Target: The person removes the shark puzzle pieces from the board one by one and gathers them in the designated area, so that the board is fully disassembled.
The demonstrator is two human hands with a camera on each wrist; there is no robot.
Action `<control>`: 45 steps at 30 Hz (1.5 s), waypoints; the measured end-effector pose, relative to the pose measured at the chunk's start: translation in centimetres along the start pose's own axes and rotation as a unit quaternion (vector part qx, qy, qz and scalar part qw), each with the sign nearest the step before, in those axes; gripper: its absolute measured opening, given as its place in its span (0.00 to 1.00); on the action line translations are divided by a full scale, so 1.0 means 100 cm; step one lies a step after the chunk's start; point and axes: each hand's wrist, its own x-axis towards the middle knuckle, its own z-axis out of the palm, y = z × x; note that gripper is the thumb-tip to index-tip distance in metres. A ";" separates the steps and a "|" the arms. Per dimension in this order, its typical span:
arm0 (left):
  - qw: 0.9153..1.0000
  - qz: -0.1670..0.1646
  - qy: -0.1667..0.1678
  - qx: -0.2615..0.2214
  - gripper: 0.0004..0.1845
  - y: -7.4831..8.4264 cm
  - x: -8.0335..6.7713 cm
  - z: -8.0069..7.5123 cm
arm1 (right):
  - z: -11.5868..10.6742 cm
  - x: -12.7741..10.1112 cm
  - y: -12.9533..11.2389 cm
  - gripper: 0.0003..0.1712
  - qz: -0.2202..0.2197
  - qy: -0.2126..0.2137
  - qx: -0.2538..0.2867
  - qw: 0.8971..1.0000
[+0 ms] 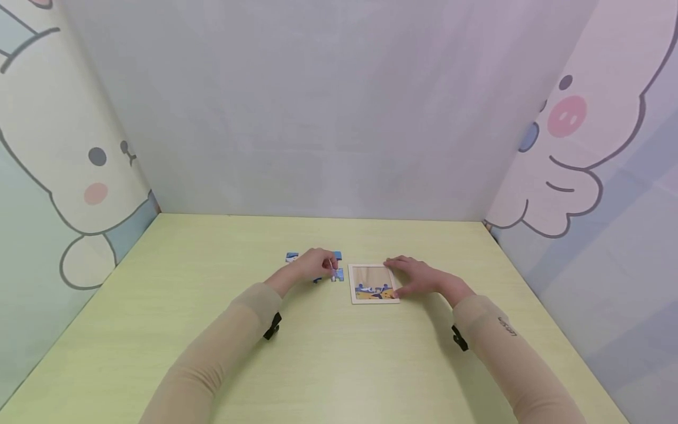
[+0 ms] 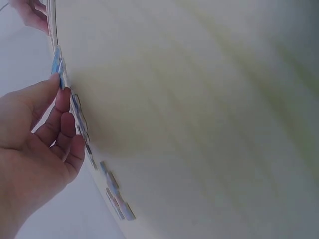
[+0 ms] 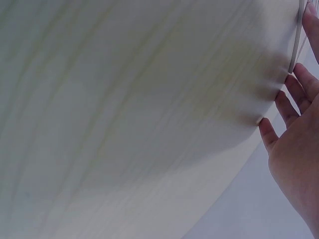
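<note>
My left hand [image 1: 313,262] pinches a small blue jigsaw piece [image 2: 57,67] between thumb and index finger; the other fingers are loosely bent in the left wrist view. Just to its right lies a square wooden puzzle tray [image 1: 351,290] with a pale rim. Along the tray's near side sit joined pieces [image 1: 371,294] in yellow, blue and white, while the far part shows bare wood. My right hand [image 1: 421,277] rests at the tray's right edge, thumb at the near corner and fingers by the far one. In the right wrist view its fingers [image 3: 285,105] are spread, tips on the table.
Around the left hand lie several loose puzzle pieces, among them a blue one [image 1: 337,255] behind it and a blue-and-white one [image 1: 292,257] to its left. They rest on a pale yellow table [image 1: 339,353]. Fabric walls [image 1: 328,118] with cartoon animals enclose its back and sides.
</note>
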 end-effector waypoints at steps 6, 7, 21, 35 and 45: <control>1.000 0.005 0.007 0.021 0.04 0.001 0.000 -0.001 | -0.001 0.000 -0.002 0.50 -0.005 -0.001 0.000 1.000; 1.000 0.007 0.009 0.020 0.05 0.001 0.000 -0.001 | -0.001 0.000 -0.002 0.50 -0.006 -0.001 -0.002 1.000; 0.997 0.065 0.007 0.030 0.07 0.034 -0.003 0.001 | -0.001 0.000 0.001 0.51 0.002 -0.002 0.004 1.000; 0.993 0.059 0.004 0.101 0.14 0.046 -0.002 0.029 | 0.000 0.001 0.001 0.50 -0.001 -0.002 0.012 1.000; 0.993 0.049 0.011 0.111 0.14 0.052 -0.001 0.037 | -0.002 0.000 -0.001 0.49 0.003 -0.008 0.005 1.000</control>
